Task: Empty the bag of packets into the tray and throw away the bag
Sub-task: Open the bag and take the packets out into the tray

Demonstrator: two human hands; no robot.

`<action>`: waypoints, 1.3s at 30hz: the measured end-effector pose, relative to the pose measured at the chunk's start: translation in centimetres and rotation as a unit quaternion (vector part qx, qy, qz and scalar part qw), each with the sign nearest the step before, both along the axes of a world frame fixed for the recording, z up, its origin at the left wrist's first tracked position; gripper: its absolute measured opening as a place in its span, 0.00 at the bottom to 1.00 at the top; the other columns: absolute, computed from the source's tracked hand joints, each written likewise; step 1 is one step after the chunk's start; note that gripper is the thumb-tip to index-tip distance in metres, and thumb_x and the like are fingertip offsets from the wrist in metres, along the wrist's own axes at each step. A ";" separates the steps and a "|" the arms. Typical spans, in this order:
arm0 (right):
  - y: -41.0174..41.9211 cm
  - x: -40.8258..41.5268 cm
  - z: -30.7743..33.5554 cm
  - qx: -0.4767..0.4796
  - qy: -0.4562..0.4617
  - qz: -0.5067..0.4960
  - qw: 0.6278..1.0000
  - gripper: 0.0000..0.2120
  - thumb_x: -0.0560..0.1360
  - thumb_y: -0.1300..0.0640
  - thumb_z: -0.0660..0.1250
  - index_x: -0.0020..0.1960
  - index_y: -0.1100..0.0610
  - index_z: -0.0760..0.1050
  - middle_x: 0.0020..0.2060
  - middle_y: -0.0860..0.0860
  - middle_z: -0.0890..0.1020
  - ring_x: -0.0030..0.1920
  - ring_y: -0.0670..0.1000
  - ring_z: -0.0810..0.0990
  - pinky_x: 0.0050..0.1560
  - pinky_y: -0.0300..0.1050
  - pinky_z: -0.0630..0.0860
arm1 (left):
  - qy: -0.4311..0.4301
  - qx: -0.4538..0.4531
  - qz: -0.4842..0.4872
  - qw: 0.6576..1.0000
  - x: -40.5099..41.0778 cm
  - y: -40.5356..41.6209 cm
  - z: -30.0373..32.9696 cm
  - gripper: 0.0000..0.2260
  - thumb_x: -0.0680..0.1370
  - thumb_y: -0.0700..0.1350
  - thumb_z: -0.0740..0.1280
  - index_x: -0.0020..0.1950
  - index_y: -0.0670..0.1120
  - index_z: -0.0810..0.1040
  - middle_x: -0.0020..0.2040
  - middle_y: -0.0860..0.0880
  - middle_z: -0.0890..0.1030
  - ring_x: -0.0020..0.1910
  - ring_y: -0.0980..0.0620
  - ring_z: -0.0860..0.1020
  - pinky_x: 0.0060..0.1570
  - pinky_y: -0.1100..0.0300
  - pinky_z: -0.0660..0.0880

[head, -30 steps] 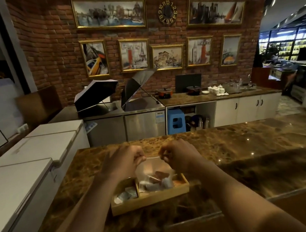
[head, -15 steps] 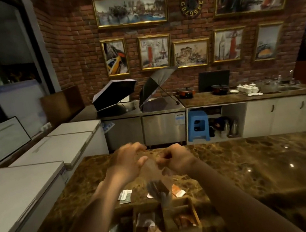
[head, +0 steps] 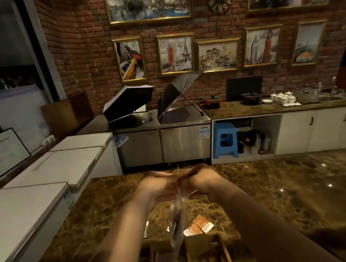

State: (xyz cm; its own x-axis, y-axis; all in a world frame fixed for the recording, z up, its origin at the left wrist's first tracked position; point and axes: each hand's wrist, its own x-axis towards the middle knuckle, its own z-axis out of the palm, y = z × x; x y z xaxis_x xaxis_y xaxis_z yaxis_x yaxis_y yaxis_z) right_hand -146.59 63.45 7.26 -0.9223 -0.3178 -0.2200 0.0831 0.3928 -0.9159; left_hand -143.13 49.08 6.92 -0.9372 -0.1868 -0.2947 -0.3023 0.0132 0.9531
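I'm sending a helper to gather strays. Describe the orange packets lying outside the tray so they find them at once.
On the brown marble counter, look just beyond the far rim of the wooden tray. The orange packets lie flat there, right of the hanging clear bag; they are bright orange and white, and outside the tray.

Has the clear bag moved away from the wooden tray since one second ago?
Yes. The bag now hangs above the tray, held up by both hands, no longer resting inside it.
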 end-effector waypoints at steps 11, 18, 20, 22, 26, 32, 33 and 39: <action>-0.8 -0.5 0.3 -0.098 -0.142 -0.031 0.985 0.07 0.75 0.61 0.74 0.52 0.62 0.83 0.48 0.58 0.87 0.51 0.56 0.86 0.52 0.52 0.85 | 0.016 0.048 -0.009 0.999 -0.2 -1.6 0.6 0.06 0.78 0.38 0.71 0.41 0.41 0.81 0.28 0.47 0.84 0.26 0.54 0.83 0.30 0.61 0.81; -1.0 -0.3 0.5 -0.145 -0.159 -0.047 0.975 0.04 0.76 0.63 0.68 0.48 0.62 0.81 0.46 0.60 0.85 0.52 0.61 0.85 0.51 0.55 0.85 | 0.048 0.035 -0.004 0.998 -0.4 -1.6 0.3 0.03 0.78 0.40 0.71 0.46 0.41 0.83 0.36 0.45 0.85 0.39 0.48 0.84 0.43 0.54 0.82; -0.9 -0.3 0.5 -0.145 -0.155 -0.045 0.976 0.05 0.78 0.62 0.67 0.49 0.63 0.81 0.46 0.60 0.85 0.48 0.60 0.86 0.47 0.54 0.85 | 0.053 0.025 -0.007 0.998 -0.4 -1.5 0.2 0.04 0.78 0.41 0.71 0.45 0.42 0.83 0.37 0.46 0.86 0.38 0.49 0.85 0.43 0.55 0.83; -1.1 -0.4 0.5 -0.130 -0.136 -0.048 0.981 0.08 0.78 0.60 0.68 0.51 0.65 0.81 0.48 0.63 0.86 0.48 0.60 0.86 0.47 0.55 0.86 | 0.058 0.006 -0.013 0.998 -0.2 -1.4 0.3 0.06 0.79 0.41 0.69 0.44 0.42 0.83 0.35 0.47 0.87 0.31 0.54 0.84 0.33 0.61 0.82; -1.7 -0.6 0.4 -0.080 -0.078 -0.044 0.993 0.14 0.76 0.54 0.73 0.55 0.64 0.81 0.50 0.63 0.86 0.47 0.59 0.88 0.41 0.50 0.86 | 0.057 -0.016 -0.008 0.998 -0.3 -1.1 0.5 0.05 0.81 0.40 0.67 0.48 0.41 0.82 0.26 0.51 0.83 0.23 0.58 0.81 0.22 0.66 0.77; -1.3 -0.5 0.5 -0.096 -0.115 -0.041 0.988 0.11 0.77 0.58 0.72 0.54 0.65 0.83 0.48 0.61 0.87 0.48 0.57 0.87 0.42 0.46 0.86 | 0.046 -0.020 -0.012 0.999 -0.5 -0.9 0.4 0.05 0.79 0.41 0.70 0.44 0.41 0.80 0.37 0.45 0.83 0.24 0.58 0.82 0.23 0.66 0.77; -1.2 -0.5 0.6 -0.102 -0.126 -0.047 0.986 0.10 0.78 0.59 0.71 0.53 0.65 0.83 0.48 0.61 0.87 0.48 0.57 0.87 0.44 0.47 0.86 | 0.044 -0.019 -0.014 0.999 -0.4 -0.8 0.4 0.05 0.79 0.41 0.70 0.45 0.41 0.80 0.37 0.45 0.83 0.24 0.58 0.82 0.23 0.66 0.77; -0.8 -0.6 0.8 -0.107 -0.139 -0.054 0.983 0.04 0.77 0.68 0.68 0.46 0.65 0.82 0.39 0.57 0.85 0.37 0.51 0.84 0.36 0.41 0.83 | 0.039 -0.026 -0.034 0.998 -0.7 -1.1 -0.2 0.06 0.79 0.43 0.70 0.49 0.41 0.82 0.40 0.44 0.85 0.35 0.51 0.85 0.34 0.62 0.82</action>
